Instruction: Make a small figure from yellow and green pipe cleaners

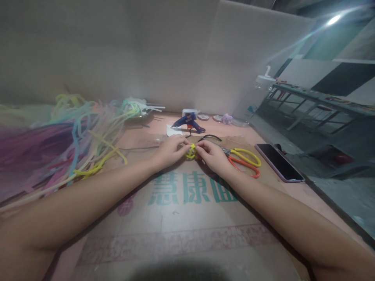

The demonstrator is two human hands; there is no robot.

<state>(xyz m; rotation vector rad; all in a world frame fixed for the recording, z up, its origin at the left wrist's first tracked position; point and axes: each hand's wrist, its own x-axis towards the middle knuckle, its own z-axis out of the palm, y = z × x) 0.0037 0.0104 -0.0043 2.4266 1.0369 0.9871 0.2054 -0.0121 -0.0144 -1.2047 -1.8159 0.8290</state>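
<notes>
Pinching a small yellow piece (191,151) between the fingertips, left hand (172,150) on one side, right hand (213,155) on the other. Blue glue gun (185,120) lies just beyond them, btw.

A pink tabletop (307,196) carries 1 printed cardboard sheet (181,218), 1 phone (279,162) and 1 bottle (253,99).

- This looks like a craft workshop: I see a pink worktable (249,134) overlaid with printed cardboard (175,230).
- On it are a blue glue gun (187,119), a yellow-and-orange-handled tool (233,151) and heaped colourful strips (102,117).
- Beyond, at right, a long table (322,98) bearing small items stands on a grey floor (278,113).
</notes>
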